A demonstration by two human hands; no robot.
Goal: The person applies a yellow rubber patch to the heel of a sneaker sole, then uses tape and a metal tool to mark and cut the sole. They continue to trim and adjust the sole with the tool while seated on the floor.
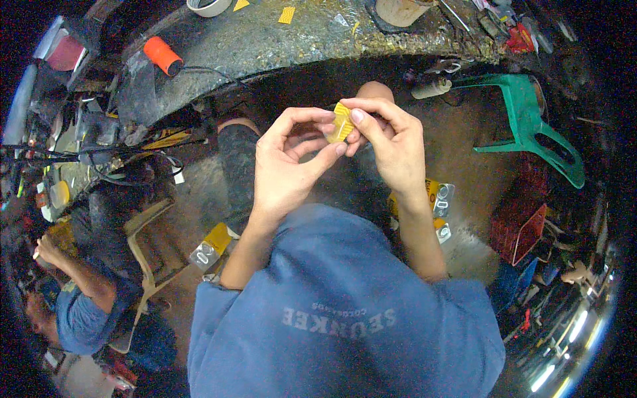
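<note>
Between my two hands, above my lap, is a small yellow piece [341, 125] with a striped pattern and a paler patch; its exact kind does not show. My left hand [288, 159] pinches its lower left edge between thumb and fingers. From the other side, my right hand [393, 136] grips the upper right edge, thumb on the face turned toward me. The fingertips of both hands nearly meet and cover part of the piece.
Ahead is a stained workbench [265, 50] bearing an orange cylinder [163, 56], a tape roll [208, 6] and a yellow patterned scrap [286, 14]. A green plastic stool [524, 119] and a red crate [521, 232] are at right. Another person [93, 298] sits at left.
</note>
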